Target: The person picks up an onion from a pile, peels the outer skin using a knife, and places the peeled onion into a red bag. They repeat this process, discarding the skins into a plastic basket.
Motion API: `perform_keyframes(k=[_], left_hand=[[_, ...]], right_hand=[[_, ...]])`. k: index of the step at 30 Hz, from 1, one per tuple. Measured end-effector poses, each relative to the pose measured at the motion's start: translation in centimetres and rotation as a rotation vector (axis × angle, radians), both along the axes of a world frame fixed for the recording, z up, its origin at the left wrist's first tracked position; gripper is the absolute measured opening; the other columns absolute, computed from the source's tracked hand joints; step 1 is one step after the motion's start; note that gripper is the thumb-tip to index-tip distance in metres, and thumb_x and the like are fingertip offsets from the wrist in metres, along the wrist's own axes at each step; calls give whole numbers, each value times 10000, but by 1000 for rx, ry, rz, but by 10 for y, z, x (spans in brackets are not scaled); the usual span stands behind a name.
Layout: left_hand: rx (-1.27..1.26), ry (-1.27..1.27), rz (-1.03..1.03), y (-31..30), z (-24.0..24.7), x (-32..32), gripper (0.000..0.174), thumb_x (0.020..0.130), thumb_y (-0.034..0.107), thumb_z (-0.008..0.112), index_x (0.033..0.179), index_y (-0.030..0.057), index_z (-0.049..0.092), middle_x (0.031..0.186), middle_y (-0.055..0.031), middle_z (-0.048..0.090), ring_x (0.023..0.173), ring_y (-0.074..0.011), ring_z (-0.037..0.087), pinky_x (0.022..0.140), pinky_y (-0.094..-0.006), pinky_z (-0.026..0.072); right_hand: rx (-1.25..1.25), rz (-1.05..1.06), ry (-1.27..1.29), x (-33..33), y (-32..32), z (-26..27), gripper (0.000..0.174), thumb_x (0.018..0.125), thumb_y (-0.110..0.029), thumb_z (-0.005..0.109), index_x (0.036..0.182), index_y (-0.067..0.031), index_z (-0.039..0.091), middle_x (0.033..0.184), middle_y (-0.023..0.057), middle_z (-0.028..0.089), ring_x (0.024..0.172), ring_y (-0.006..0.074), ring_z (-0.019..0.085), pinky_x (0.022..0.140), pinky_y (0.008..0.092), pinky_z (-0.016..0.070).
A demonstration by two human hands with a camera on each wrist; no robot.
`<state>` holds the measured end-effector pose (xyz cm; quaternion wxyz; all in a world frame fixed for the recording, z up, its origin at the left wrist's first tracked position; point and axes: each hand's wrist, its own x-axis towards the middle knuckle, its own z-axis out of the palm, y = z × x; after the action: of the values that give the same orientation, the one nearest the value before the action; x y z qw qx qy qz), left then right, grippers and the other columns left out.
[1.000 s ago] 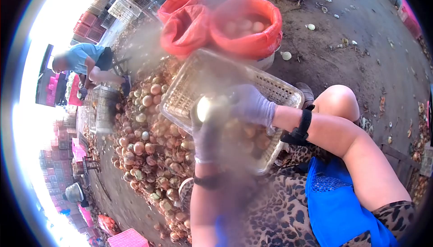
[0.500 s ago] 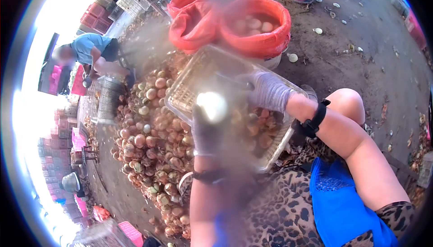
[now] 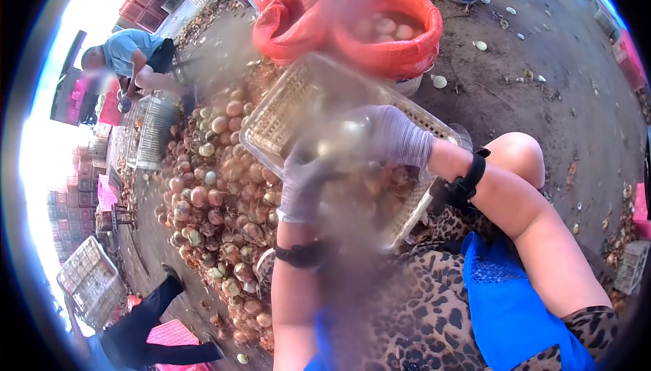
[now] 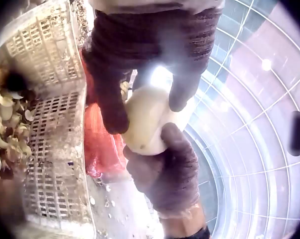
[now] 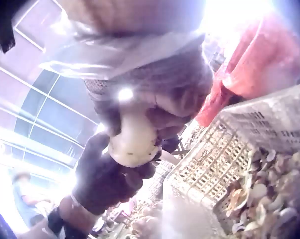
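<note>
Both gloved hands meet over a slatted plastic crate (image 3: 271,123), around a pale, peeled onion (image 4: 147,119). My left hand (image 3: 300,184) grips the onion with fingers and thumb at its sides. From the other side, my right hand (image 3: 400,133) holds it too, its thumb pressed on the onion's surface in the left wrist view. Small dark specks mark the onion's end in the right wrist view. A smudge on the lens blurs the hands in the head view. Onion skins (image 5: 264,194) and pale scraps lie in the crate.
A heap of unpeeled onions (image 3: 203,194) covers the ground beside the crate. Beyond it stand a red-lined bucket (image 3: 424,45) with peeled onions inside and a red sack (image 3: 291,15). Another person (image 3: 129,52) bends over a crate at left; one carries a crate (image 3: 91,279) at lower left.
The hands stay together on the onion, which showed large and bright half a second ago and is now more covered by fingers. A person carrying a crate has come into view at lower left.
</note>
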<state>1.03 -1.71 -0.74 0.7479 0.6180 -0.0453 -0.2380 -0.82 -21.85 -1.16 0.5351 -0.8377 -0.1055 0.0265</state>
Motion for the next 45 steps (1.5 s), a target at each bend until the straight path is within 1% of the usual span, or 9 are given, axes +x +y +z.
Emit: perform_keyframes(k=[5, 11, 14, 19, 22, 28, 35, 42, 45], left_hand=[[-81, 133, -70, 20, -32, 13, 583, 738, 194, 748, 1198, -50, 486, 1080, -216, 583, 899, -348, 633, 657, -448, 611], [182, -86, 70, 9, -36, 7, 494, 813, 186, 687, 1227, -11, 504, 1077, -178, 619, 993, -250, 624, 767, -351, 570], [369, -169, -53, -2, -27, 4, 510, 812, 152, 667, 1269, 24, 479, 1167, -172, 586, 1061, -251, 595, 834, -354, 543], [-95, 101, -272, -23, 53, -18, 627, 831, 347, 654, 1312, 20, 420, 1211, -164, 545, 1045, -311, 583, 838, -437, 531], [-375, 182, -273, -15, 22, -11, 740, 816, 502, 636, 1311, 0, 411, 1176, -170, 555, 1012, -305, 587, 823, -427, 529], [11, -253, -18, -23, 14, -5, 876, 771, 639, 611, 1282, -46, 419, 1096, -167, 586, 1002, -259, 587, 840, -386, 511], [-602, 253, -11, -8, -42, -10, 728, 781, 577, 622, 1189, -7, 474, 985, -86, 542, 887, -213, 540, 785, -320, 458], [-516, 137, -32, -16, 34, -25, 895, 636, 326, 782, 1364, 35, 351, 1245, -188, 492, 1139, -306, 502, 1047, -426, 389], [-466, 108, -37, -11, 25, -21, 899, 626, 341, 799, 1352, 42, 360, 1212, -168, 510, 1100, -290, 525, 994, -420, 431]], right_hand=[[172, -40, 339, -8, -2, 20, 350, 744, -250, 727, 1010, -29, 668, 805, 73, 687, 655, 150, 621, 610, 281, 494], [835, -17, 683, -23, -2, 10, 277, 849, -293, 646, 939, -31, 669, 692, 8, 614, 452, 45, 444, 383, 200, 280], [846, -53, 620, -20, -8, 16, 318, 815, -247, 692, 1039, -25, 654, 756, 19, 639, 558, 70, 539, 469, 212, 409], [649, -151, 240, -13, 1, 15, 561, 725, -150, 768, 1236, -36, 567, 945, 55, 658, 838, 131, 616, 748, 264, 503], [339, -162, -26, -9, 12, -5, 602, 722, -136, 759, 1276, -54, 541, 1013, 94, 650, 905, 165, 620, 805, 289, 503], [140, -112, -158, -11, 7, 7, 607, 700, -110, 720, 1278, -84, 537, 1032, 144, 619, 950, 259, 609, 849, 344, 490], [-35, -189, -452, -11, 24, -11, 500, 709, -107, 679, 1202, -101, 597, 1033, 151, 614, 933, 292, 612, 812, 366, 501], [-24, -215, -224, -19, 17, 7, 415, 756, -102, 607, 1170, -110, 609, 866, 140, 655, 777, 318, 643, 697, 388, 514], [-213, -176, -157, -26, 18, 14, 448, 769, -126, 607, 1215, -104, 572, 831, 148, 656, 744, 310, 644, 663, 404, 505]])
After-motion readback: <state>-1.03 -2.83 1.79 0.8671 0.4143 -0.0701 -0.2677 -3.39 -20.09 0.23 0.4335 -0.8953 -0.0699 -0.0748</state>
